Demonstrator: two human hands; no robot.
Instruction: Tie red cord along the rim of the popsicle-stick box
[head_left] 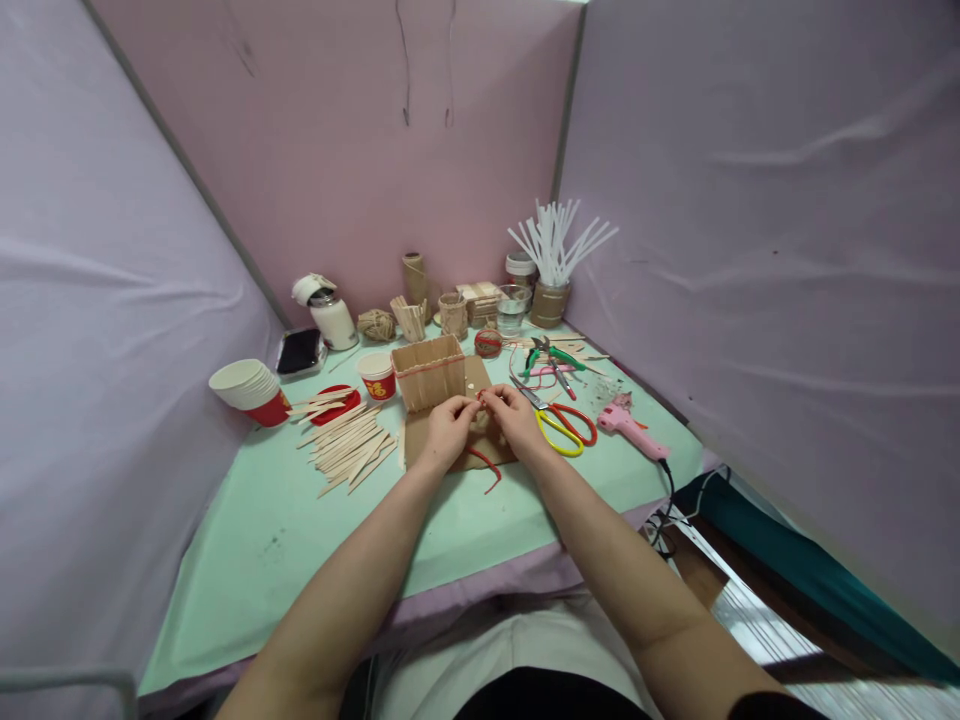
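My left hand (448, 430) and my right hand (511, 420) meet over a brown cardboard sheet (424, 447), fingers pinched together. Between the fingertips is a bit of red cord, and a red cord tail (487, 466) hangs below them onto the table. Both hands seem to hold this cord, though the fingers hide much of it. Just behind the left hand stands a box of wooden craft sticks (427, 378) with a red line along its upper edge. Scissors (559, 420) with yellow and red handles lie beside my right hand.
Loose craft sticks (349, 450), a red-and-white paper cup (376, 376) and stacked cups (251, 392) are at left. A pink glue gun (631, 430), its cord over the table edge, and green-handled pliers (553, 355) lie right. A glass of water (512, 310) stands behind.
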